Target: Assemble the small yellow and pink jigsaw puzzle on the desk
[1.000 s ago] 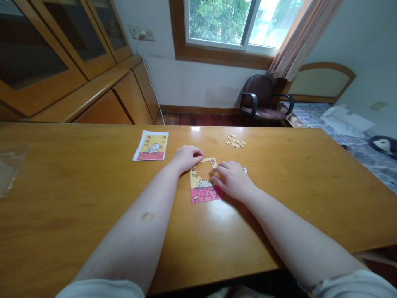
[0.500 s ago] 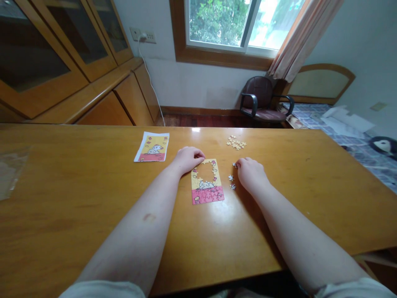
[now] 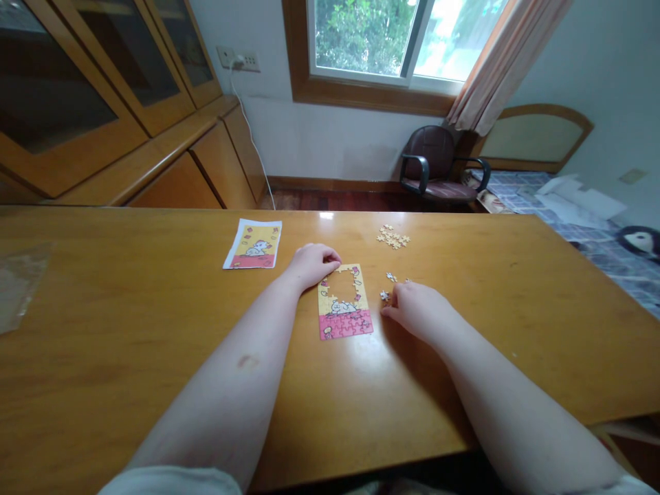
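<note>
A small yellow and pink jigsaw puzzle (image 3: 344, 302), with a gap in its upper middle, lies on the wooden table (image 3: 155, 330). My left hand (image 3: 311, 262) rests at the puzzle's top left corner, fingers curled against its edge. My right hand (image 3: 419, 307) lies just right of the puzzle, fingers bent down over a loose piece near its lower right side; what the fingertips grip is hidden. A few loose pieces (image 3: 388, 286) lie beside that hand.
A printed reference picture (image 3: 254, 244) lies left of the puzzle. A heap of loose pieces (image 3: 392, 238) sits farther back. A clear plastic bag (image 3: 18, 282) lies at the table's left edge. Behind the table stand an armchair (image 3: 438, 165), wooden cabinets (image 3: 103, 103) and a window.
My right hand left the puzzle's right side, went out right to the loose pieces, then drew back toward me by the lower ones. The left hand stayed put.
</note>
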The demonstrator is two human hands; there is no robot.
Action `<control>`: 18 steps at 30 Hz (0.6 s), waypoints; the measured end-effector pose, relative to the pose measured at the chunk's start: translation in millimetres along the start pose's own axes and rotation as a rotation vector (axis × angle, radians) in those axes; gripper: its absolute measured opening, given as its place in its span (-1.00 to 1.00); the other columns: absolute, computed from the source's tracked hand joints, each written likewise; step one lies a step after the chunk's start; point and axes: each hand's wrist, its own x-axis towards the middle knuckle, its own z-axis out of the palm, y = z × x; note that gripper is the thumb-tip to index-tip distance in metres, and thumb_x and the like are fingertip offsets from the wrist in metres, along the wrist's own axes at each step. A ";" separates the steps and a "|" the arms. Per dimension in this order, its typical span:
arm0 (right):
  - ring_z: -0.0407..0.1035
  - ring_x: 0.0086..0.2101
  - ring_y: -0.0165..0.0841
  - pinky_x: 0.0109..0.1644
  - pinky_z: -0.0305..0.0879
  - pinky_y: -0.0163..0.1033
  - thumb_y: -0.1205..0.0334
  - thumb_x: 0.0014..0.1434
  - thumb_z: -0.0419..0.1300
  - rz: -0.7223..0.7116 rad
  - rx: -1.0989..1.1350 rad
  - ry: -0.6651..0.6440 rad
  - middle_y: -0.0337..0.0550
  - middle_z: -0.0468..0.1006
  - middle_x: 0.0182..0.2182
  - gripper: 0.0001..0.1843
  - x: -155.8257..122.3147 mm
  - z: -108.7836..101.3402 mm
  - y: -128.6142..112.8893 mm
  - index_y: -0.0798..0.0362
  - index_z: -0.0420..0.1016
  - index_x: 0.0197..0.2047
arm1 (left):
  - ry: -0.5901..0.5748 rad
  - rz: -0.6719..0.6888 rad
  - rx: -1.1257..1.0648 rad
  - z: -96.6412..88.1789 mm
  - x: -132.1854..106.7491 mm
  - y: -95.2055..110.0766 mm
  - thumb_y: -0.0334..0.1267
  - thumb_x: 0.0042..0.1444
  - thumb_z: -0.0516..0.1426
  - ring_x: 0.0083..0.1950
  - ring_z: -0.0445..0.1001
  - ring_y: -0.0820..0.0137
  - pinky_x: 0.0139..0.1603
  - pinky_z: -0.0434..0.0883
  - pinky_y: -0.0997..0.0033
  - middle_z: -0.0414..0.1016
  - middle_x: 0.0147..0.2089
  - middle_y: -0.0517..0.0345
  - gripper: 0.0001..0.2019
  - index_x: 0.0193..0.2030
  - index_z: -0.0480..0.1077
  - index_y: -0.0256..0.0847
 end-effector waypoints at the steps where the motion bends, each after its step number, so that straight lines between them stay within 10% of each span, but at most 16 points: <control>1: 0.50 -0.26 -0.15 -0.31 0.24 -0.21 0.07 0.14 0.20 -0.012 0.000 -0.014 0.03 0.61 -0.28 -0.77 0.0 -0.4 -0.7 0.06 0.55 -0.31 | 0.000 -0.001 0.001 -0.1 -0.1 0.3 -0.21 0.07 0.17 -0.11 0.47 0.25 -0.10 0.37 0.27 0.62 -0.21 0.17 -0.84 -0.28 0.59 -0.08; 18: 0.44 -0.28 -0.22 -0.32 0.18 -0.24 0.10 0.05 0.32 -0.102 0.190 0.040 -0.08 0.57 -0.31 -0.83 7.1 11.3 -0.6 0.01 0.51 -0.36 | 0.000 -0.008 0.005 -0.6 -0.6 1.0 -0.20 0.08 0.17 -0.12 0.48 0.26 -0.09 0.38 0.28 0.62 -0.22 0.16 -0.84 -0.28 0.60 -0.08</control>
